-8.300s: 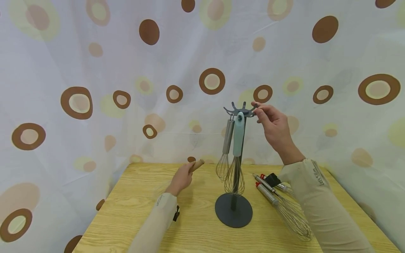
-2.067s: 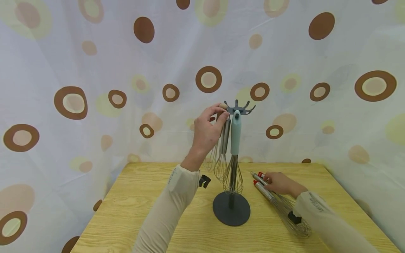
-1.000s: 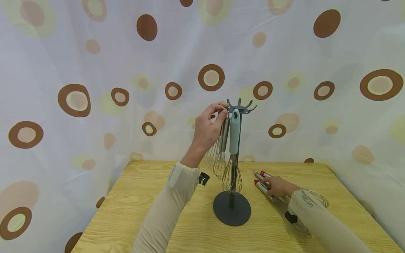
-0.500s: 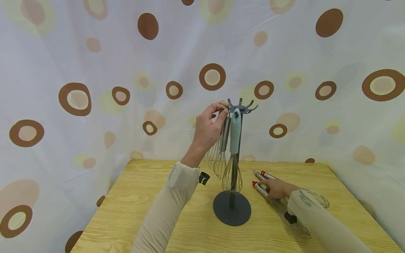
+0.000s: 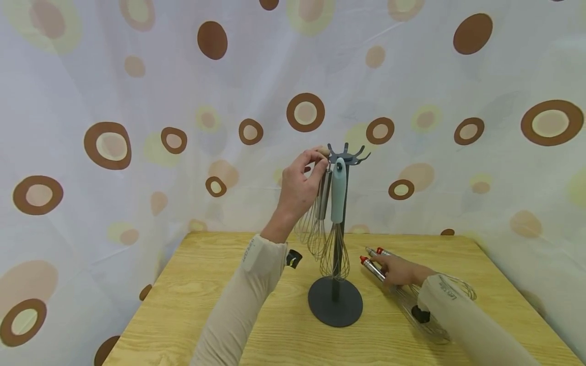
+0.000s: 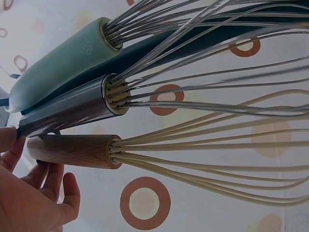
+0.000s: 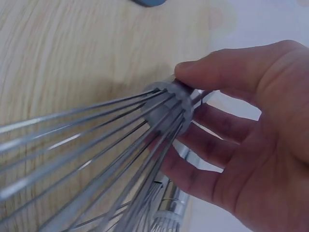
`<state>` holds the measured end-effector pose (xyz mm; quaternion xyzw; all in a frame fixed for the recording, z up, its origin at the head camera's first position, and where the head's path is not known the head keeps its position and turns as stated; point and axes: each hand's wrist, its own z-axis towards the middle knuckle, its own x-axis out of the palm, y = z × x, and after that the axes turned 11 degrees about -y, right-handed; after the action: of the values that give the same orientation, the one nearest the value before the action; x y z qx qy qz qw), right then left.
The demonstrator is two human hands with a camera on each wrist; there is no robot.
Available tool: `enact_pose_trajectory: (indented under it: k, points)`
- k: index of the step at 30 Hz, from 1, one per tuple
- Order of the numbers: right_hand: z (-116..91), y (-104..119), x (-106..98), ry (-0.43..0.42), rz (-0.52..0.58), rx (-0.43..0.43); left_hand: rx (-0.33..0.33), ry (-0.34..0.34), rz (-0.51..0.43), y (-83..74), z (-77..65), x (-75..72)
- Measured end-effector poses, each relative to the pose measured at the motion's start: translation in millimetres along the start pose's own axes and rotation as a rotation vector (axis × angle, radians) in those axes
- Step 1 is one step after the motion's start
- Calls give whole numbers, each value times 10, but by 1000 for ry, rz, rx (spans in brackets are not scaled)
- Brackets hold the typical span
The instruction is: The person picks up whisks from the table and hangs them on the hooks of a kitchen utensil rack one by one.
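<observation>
At the rack's left side my left hand (image 5: pixel 297 188) holds the top end of a wooden-handled whisk (image 6: pixel 77 151), which hangs wires down. Its thumb is right by the end of a steel-handled whisk (image 6: pixel 67 106). Beside that hangs a mint-handled whisk (image 5: pixel 339 195), on the front of the black stand (image 5: pixel 335 310). Low over the table at right, my right hand (image 5: pixel 400 271) grips a steel whisk with a red end (image 5: pixel 373 268). In the right wrist view the thumb and fingers are round its handle near the wire collar (image 7: pixel 169 104).
Two more whisks lie beside the right hand: one with a plain steel end (image 5: pixel 371 251) and one with a red end (image 5: pixel 381 251), both partly covered by the hand and sleeve. Curved hooks (image 5: pixel 352 155) fan out at the stand's top. A patterned curtain (image 5: pixel 256 66) hangs behind the wooden table (image 5: pixel 206 295).
My left hand has risen from the table to the rack with the wooden-handled whisk. My right hand left the hooks for the table whisks; the gripped red-ended whisk has since shifted slightly left.
</observation>
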<state>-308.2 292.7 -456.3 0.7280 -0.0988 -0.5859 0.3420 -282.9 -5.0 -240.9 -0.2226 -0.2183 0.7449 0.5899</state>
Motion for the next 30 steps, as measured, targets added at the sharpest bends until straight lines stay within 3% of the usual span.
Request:
enact_pose_trajectory:
  k: [6, 23, 30]
  points:
    - [-65, 139, -108, -73, 41, -82, -9, -8, 0, 1, -7, 1]
    - [-152, 454, -249, -318, 117, -127, -29, -10, -13, -16, 1, 15]
    - [-224, 722, -364, -467, 152, -264, -34, -15, -3, -34, 3, 20]
